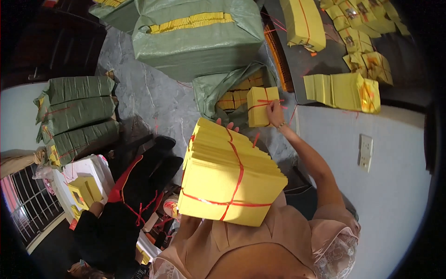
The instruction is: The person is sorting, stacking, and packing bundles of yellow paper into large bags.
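Yellow paper, stacked and cross-tied with red string, forms the large bundle (pixel 230 179) carried against the chest; the left hand (pixel 227 126) supports its far edge, with only fingertips showing over the top, so their curl underneath cannot be determined. The right hand (pixel 275 113) is extended to a smaller yellow bundle (pixel 261 106) at the mouth of an open green sack (pixel 218 86), fingers closed on its tied side. For a secure lift, a grip under the string crossing seems advisable, with the large bundle kept level so its sheets do not slide. Nearby: a full green sack (pixel 195 35), stacked green packs (pixel 76 114), loose yellow stacks (pixel 344 90) on a dark surface, and another person in black (pixel 125 204) seated close on the left, limiting elbow room.
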A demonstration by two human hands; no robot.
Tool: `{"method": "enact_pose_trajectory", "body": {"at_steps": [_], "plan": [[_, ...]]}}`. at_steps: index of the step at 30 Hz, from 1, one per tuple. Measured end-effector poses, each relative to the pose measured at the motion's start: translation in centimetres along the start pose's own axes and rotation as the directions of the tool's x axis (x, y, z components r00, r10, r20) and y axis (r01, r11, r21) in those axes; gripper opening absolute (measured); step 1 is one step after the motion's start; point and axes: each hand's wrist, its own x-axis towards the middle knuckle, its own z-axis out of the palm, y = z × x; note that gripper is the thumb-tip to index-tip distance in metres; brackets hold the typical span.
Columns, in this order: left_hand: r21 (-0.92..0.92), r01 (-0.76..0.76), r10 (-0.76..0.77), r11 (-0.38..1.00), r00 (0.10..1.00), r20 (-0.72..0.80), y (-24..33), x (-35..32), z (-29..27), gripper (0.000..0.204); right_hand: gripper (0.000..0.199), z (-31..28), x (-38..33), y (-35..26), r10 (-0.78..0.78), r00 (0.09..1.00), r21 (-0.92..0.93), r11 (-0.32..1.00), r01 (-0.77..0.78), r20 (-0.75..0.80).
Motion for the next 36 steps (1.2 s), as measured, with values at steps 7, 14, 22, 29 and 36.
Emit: {"method": "enact_pose_trajectory", "body": {"at_steps": [7,14,22,29,36], "plan": [[0.072,-0.058,0.075,0.996,0.962,-0.263,4.5,4.0,-1.6,0.062,0.019,8.3,4.9,5.8,0.140,0.984,-0.060,0.989,-0.134,0.108],[0.006,-0.084,0.081,0.996,0.930,-0.359,4.8,5.4,-6.3,0.063,0.020,16.2,11.0,7.7,0.137,0.901,-0.112,0.989,-0.099,0.411],[-0.069,-0.074,0.035,0.995,0.892,-0.450,4.9,7.2,-10.8,0.064,0.015,24.6,13.5,6.7,0.004,0.952,0.181,0.982,-0.062,0.306],[-0.117,-0.049,-0.027,0.992,0.819,-0.573,5.2,7.6,-10.5,0.065,0.029,17.9,11.2,0.9,0.143,0.867,0.336,0.882,-0.331,0.478],[0.000,0.122,-0.097,0.993,0.784,-0.613,5.3,11.2,-8.3,0.067,0.120,-7.4,8.3,-10.7,-0.401,0.443,0.590,0.645,-0.486,0.802]]}}
